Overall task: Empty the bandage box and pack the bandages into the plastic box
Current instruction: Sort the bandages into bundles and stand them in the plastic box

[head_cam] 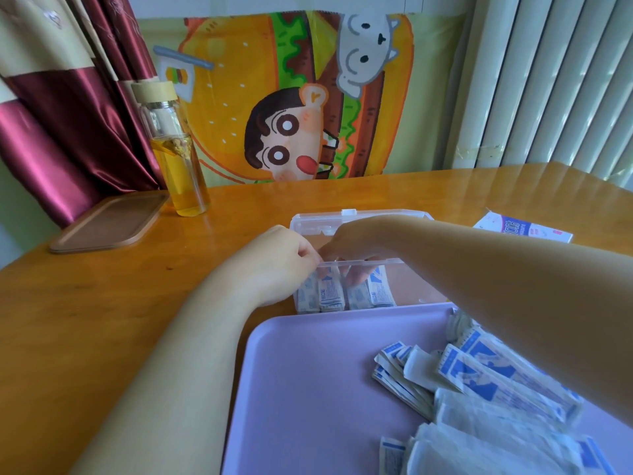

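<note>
the left hand [277,265] sits at the near left corner of the clear plastic box [363,262], fingers curled and pinching its rim, i'd say to keep the light box from sliding. the right hand [356,245] comes across from the right, wrist bent down, and dips in over the near wall. its fingers [356,279] show through the plastic among the packed bandages [329,294]. whether they pinch one or only press the row i cannot tell. those bandages stand on end, side by side against the left of the box, likely so more will fit. both forearms stretch forward, the right one passing over the purple tray [308,371], where a loose heap of bandages [486,382] waits close to hand. the box's lid [349,217] lies open behind. the bandage box [524,231] lies far right on the table [102,303], well apart. a bottle [178,159] and a wooden tray [109,221] stand far left.
</note>
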Available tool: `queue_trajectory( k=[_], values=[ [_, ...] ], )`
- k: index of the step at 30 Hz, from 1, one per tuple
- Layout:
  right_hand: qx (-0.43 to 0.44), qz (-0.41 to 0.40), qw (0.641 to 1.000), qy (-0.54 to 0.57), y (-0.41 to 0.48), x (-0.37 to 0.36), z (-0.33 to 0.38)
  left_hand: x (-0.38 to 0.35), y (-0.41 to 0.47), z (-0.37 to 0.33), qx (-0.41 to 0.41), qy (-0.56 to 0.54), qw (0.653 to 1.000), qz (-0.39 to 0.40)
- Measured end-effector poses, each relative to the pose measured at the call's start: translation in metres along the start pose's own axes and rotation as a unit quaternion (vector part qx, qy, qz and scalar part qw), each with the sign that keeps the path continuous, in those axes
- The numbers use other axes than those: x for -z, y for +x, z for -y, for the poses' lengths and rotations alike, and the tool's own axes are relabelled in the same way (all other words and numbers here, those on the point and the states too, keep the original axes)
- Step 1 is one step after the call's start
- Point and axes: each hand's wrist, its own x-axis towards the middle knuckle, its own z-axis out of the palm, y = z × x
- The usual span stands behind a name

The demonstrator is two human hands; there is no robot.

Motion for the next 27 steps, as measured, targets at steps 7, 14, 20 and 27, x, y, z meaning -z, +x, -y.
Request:
queue_trajectory(
  k=[7, 14, 20, 27],
  values=[
    [-0.040, -0.041, 0.995, -0.086, 0.002, 0.003, -0.002, -0.001, 0.001, -0.001, 0.010, 0.004, 1.000, -0.001],
    [-0.070, -0.025, 0.992, -0.101, 0.006, 0.004, -0.006, -0.002, 0.002, 0.000, 0.005, 0.002, 1.000, -0.001],
    [-0.072, -0.028, 0.994, -0.079, 0.011, 0.004, -0.008, -0.002, 0.003, 0.001, 0.010, -0.001, 1.000, -0.002],
    [0.024, -0.025, 0.992, -0.123, 0.013, 0.003, -0.004, -0.002, 0.002, 0.000, 0.010, -0.001, 1.000, 0.003]
  ],
)
